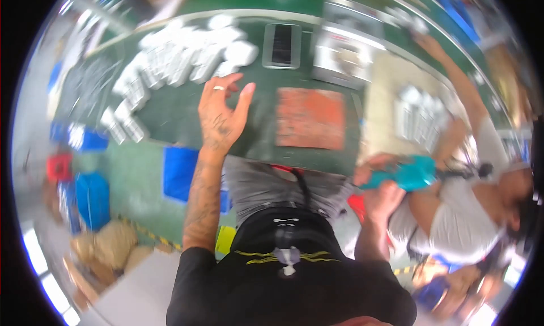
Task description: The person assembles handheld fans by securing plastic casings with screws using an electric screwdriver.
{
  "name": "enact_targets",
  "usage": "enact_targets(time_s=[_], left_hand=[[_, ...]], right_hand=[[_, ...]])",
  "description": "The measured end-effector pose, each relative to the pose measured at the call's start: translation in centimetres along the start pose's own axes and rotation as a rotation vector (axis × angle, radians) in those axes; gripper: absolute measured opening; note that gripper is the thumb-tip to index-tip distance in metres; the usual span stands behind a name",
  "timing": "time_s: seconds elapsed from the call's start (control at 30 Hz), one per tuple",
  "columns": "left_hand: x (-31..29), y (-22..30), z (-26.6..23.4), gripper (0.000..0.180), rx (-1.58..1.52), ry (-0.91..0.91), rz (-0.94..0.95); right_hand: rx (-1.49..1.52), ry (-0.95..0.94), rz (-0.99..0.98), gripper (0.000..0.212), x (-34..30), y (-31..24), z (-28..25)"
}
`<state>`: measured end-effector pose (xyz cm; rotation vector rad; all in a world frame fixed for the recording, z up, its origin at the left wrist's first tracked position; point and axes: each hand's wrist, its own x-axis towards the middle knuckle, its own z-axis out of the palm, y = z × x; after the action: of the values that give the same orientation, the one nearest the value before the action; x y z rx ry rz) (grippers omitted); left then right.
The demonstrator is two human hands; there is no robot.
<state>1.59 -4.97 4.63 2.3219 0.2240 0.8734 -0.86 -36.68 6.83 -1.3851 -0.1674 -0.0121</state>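
My left hand [222, 115] is raised over the green workbench [170, 119], thumb and fingers apart, with nothing in it. A ring sits on one finger. Just beyond its fingertips stand several white cylindrical parts [170, 56] with pale rounded ends, blurred by motion. My right hand [384, 194] is low at my right side, closed around a teal handheld power tool [411, 173] that lies sideways; blur hides its tip. Between the hands, a worn orange-red square mat [310, 119] lies on the bench.
Beyond the mat lie a dark-screened, phone-like device [282, 46] and an open box [347, 56]. More white parts [419, 113] rest on a beige surface to the right. A co-worker [459, 218] sits close on my right, one arm stretched forward. Blue bins [93, 198] stand at left.
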Motion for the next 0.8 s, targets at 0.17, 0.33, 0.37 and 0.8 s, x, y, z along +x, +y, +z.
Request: enact_targets(time_s=[0.17, 0.33, 0.37, 0.8], left_hand=[[0.5, 12.2, 9.6, 0.025, -0.402, -0.450, 0.171], [1.7, 19.5, 22.2, 0.067, -0.188, -0.865, 0.183], [1.5, 20.3, 23.7, 0.067, -0.188, -0.865, 0.188], [-0.1, 15.1, 16.0, 0.028, -0.464, -0.481, 0.270]], right_hand=[[0.064, -0.003, -0.018, 0.076, -0.5, -1.1, -2.0], [0.070, 0.045, -0.020, 0.075, -2.1, -1.6, -3.5], [0.072, 0.047, -0.024, 0.075, -2.6, -1.8, -3.7], [-0.072, 0.110, -0.028, 0.073, -0.9, -2.2, -5.5]])
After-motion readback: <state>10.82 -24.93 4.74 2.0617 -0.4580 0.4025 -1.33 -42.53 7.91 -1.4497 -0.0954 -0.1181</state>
